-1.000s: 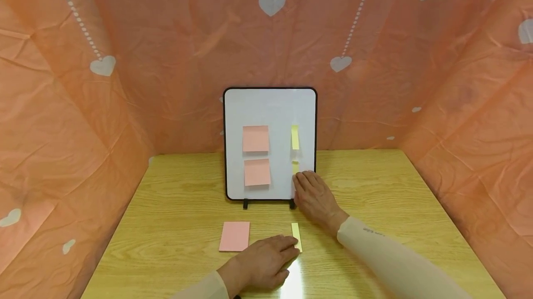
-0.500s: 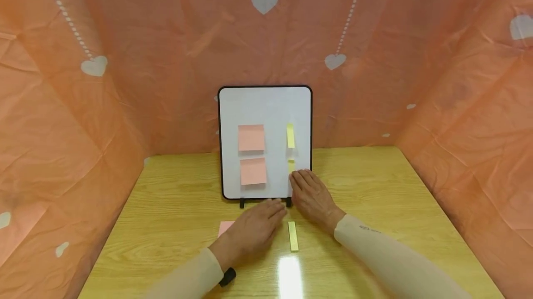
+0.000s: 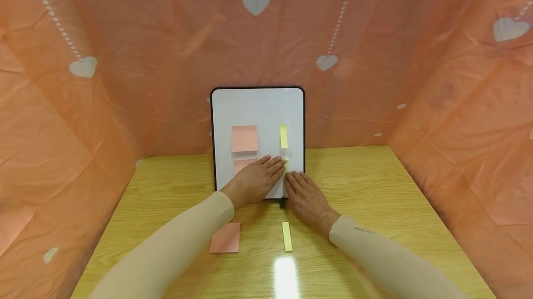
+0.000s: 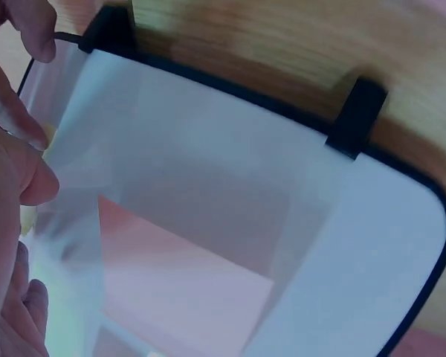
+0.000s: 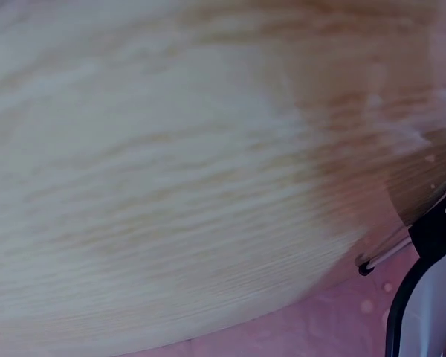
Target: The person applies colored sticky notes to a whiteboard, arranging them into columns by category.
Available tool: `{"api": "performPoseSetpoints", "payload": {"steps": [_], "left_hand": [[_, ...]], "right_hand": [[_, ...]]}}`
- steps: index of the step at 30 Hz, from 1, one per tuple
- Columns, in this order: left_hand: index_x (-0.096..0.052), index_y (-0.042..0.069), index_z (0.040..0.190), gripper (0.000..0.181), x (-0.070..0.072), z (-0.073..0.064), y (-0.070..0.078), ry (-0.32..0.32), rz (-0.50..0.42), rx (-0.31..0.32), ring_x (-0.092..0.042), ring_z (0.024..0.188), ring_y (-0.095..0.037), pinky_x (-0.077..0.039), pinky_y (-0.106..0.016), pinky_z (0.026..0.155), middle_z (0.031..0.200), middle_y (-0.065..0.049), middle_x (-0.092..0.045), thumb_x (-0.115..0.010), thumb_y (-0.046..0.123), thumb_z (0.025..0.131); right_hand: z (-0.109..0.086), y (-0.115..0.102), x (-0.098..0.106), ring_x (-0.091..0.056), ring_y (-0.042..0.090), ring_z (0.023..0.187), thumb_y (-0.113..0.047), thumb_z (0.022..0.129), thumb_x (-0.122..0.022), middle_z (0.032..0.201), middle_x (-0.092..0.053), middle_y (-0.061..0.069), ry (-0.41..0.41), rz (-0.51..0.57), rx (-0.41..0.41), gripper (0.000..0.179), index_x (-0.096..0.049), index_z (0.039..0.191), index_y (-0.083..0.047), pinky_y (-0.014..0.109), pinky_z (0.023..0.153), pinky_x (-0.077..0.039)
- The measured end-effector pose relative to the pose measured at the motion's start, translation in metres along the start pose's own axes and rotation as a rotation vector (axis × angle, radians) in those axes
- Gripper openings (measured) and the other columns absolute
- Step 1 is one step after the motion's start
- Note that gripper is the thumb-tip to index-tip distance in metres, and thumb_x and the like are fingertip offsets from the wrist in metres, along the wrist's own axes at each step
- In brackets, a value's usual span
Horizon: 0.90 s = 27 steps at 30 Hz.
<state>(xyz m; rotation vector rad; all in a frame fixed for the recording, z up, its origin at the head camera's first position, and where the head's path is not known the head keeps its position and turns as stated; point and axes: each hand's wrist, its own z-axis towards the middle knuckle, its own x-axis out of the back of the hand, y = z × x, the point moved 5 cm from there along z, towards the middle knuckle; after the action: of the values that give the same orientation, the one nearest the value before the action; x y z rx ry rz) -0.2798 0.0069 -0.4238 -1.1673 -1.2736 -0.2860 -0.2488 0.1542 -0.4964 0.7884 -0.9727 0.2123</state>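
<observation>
A black-framed whiteboard (image 3: 258,104) stands upright on the table. My left hand (image 3: 256,181) reaches across its lower half, fingers stretched toward a lower yellow sticky strip (image 3: 287,165). From the right, my right hand (image 3: 308,199) rests its fingertips on the board over the lower end of that strip, which they mostly hide. Above it sticks another yellow strip (image 3: 284,136). An upper pink sticky note (image 3: 244,139) is on the board's left side. The lower pink sticky note (image 4: 178,282) shows in the left wrist view, partly covered by my left hand in the head view.
On the table in front lie a pink sticky-note pad (image 3: 226,239), partly under my left sleeve, and a yellow strip pad (image 3: 287,237). Black feet (image 4: 357,115) carry the board. An orange heart-patterned cloth (image 3: 166,58) encloses the back and sides.
My left hand has risen from beside the yellow pad on the table to the board, coming next to my right fingertips. The right hand stays at the lower strip. The head view has shifted slightly.
</observation>
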Motion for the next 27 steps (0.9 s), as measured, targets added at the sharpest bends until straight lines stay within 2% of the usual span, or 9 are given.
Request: {"api": "performPoseSetpoints", "payload": {"steps": [3, 10, 16, 22, 27], "left_hand": [[-0.026, 0.012, 0.169, 0.058, -0.002, 0.007, -0.001, -0.026, 0.015, -0.017, -0.019, 0.164, -0.021, -0.017, -0.040, 0.135, 0.177, -0.003, -0.020, -0.034, 0.033, 0.116], [-0.022, 0.013, 0.170, 0.058, -0.008, 0.012, -0.005, -0.062, 0.048, 0.006, -0.015, 0.164, -0.021, -0.014, -0.041, 0.135, 0.178, -0.004, -0.017, -0.033, 0.033, 0.116], [-0.024, 0.013, 0.169, 0.058, -0.011, 0.010, -0.008, -0.057, 0.065, 0.023, -0.016, 0.164, -0.021, -0.015, -0.041, 0.135, 0.177, -0.003, -0.019, -0.034, 0.033, 0.116], [-0.027, 0.012, 0.168, 0.057, -0.007, 0.016, -0.005, -0.008, 0.010, -0.016, -0.018, 0.164, -0.021, -0.016, -0.040, 0.135, 0.176, -0.004, -0.022, -0.033, 0.032, 0.116], [-0.022, 0.014, 0.170, 0.059, -0.006, 0.019, -0.007, -0.031, 0.003, -0.018, -0.014, 0.165, -0.020, -0.014, -0.040, 0.135, 0.178, -0.002, -0.016, -0.032, 0.034, 0.116]], "right_hand": [[-0.001, -0.002, 0.000, -0.052, 0.028, 0.146, -0.036, 0.102, -0.064, 0.159, -0.053, 0.013, -0.016, -0.011, 0.007, 0.061, -0.055, 0.152, -0.002, 0.044, 0.125, -0.039], [-0.003, -0.002, -0.002, -0.047, 0.029, 0.150, -0.036, 0.103, -0.062, 0.162, -0.049, 0.013, -0.062, -0.016, 0.015, 0.062, -0.053, 0.154, -0.001, 0.044, 0.127, -0.037], [-0.005, 0.000, -0.002, -0.047, 0.029, 0.150, -0.036, 0.103, -0.063, 0.162, -0.049, 0.012, -0.069, -0.005, 0.005, 0.062, -0.053, 0.154, -0.002, 0.044, 0.127, -0.036], [-0.004, 0.000, -0.001, -0.045, 0.029, 0.151, -0.034, 0.103, -0.062, 0.163, -0.047, 0.013, -0.084, 0.002, 0.003, 0.061, -0.052, 0.154, -0.002, 0.044, 0.127, -0.035], [-0.005, -0.001, -0.001, -0.045, 0.029, 0.152, -0.036, 0.104, -0.061, 0.164, -0.047, 0.013, -0.095, -0.004, 0.005, 0.061, -0.052, 0.154, -0.002, 0.045, 0.127, -0.035]]}}
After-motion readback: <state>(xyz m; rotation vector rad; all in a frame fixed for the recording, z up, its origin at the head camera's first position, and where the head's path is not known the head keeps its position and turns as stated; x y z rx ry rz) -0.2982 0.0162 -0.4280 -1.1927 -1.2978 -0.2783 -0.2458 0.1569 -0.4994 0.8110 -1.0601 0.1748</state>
